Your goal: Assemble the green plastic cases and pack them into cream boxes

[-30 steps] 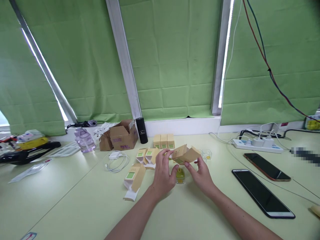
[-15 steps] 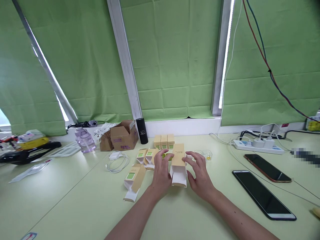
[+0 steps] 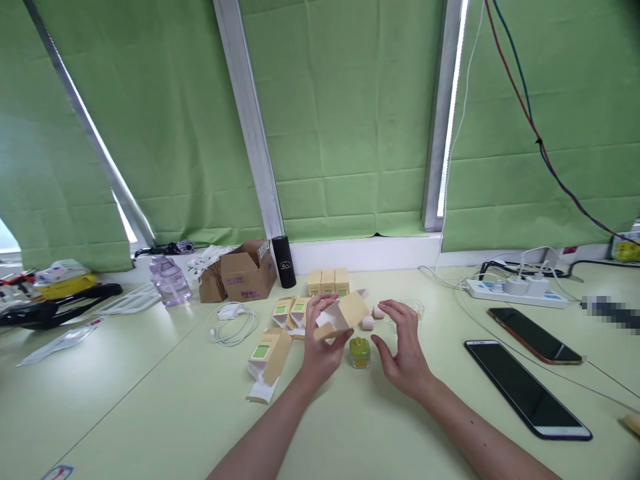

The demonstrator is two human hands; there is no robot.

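Observation:
My left hand is closed round a small tan cardboard box, holding it tilted above the table with its open, white-lined end toward the lower left. Just right of that hand, a little clear container with green-yellow contents stands on the table. My right hand is beside it, holding nothing, thumb and fingers apart. Behind the container lie two small pink pieces, one nearer and one farther. A clear plastic piece is partly hidden behind my right fingers.
Left of my hands lies an opened tan box, with two more boxes behind. A row of tan boxes stands farther back. Two phones and a power strip are right; a coiled white cable and carton left.
The box has tipped over and shifted slightly left in my left hand. My right hand has come off it. The green-yellow container and pink pieces now show on the table.

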